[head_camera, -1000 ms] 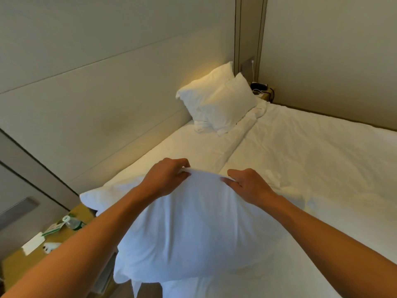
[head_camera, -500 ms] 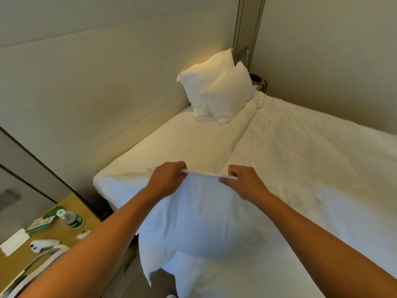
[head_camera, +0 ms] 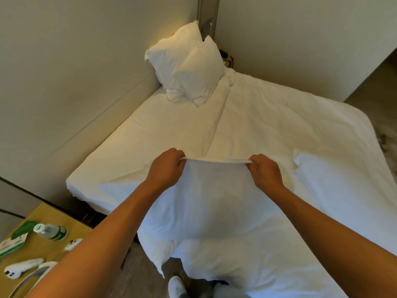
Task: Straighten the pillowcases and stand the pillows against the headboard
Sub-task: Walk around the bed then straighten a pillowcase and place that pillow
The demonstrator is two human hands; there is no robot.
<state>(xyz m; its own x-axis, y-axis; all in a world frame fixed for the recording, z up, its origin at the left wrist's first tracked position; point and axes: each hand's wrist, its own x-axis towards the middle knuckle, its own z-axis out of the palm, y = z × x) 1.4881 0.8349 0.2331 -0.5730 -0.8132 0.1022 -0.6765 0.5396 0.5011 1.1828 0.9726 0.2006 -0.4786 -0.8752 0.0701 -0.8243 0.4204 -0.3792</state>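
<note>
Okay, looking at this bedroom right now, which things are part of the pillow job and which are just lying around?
Part of the job:
held pillow, its top edge gripped by left hand and right hand
two standing pillows
headboard

Just lying about:
water bottle
white remote
side table

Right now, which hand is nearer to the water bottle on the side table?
Left. The left hand grips the pillowcase edge on the side toward the water bottle; the right hand grips it farther across the bed.

single head-worn wide-angle view, looking forward and down from above the bed's (head_camera: 279,130) near edge, hands close below, headboard wall (head_camera: 75,72) at left
</note>
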